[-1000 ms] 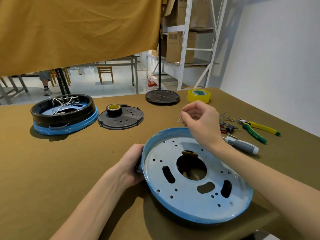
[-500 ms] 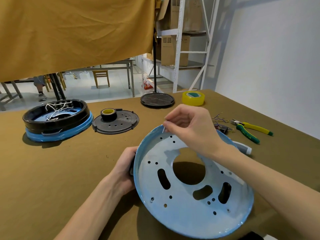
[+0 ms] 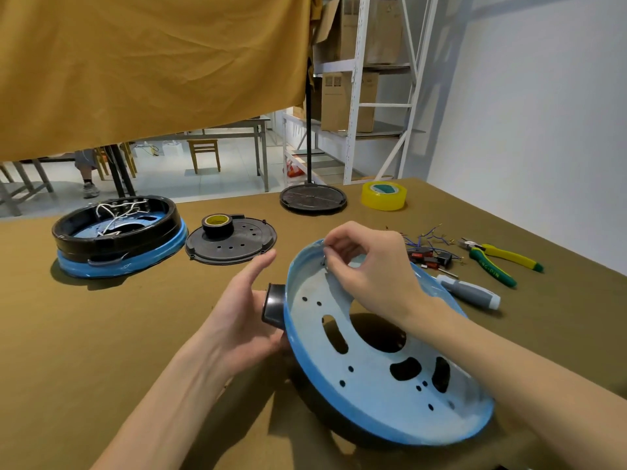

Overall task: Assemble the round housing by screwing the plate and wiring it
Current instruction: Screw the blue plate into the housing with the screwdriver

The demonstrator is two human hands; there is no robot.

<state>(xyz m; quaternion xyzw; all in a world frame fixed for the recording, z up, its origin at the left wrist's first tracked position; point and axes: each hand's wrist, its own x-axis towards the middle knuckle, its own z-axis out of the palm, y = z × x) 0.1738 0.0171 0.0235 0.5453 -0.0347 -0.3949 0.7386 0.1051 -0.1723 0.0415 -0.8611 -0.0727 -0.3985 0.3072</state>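
right hand (image 3: pixel 369 269) pinches small screw (image 3: pixel 324 257) at plate (image 3: pixel 380 368) top rim | left hand (image 3: pixel 244 313) holds housing's side, fingers mostly straight

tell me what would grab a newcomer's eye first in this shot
The big tilted blue plate on its black housing fills the near centre, steadied at its left edge by the left hand, whose fingers are stretched out. At its far rim the right hand pinches a small screw. A second housing with white wires sits far left on the olive table, and green and yellow pliers lie at the right.
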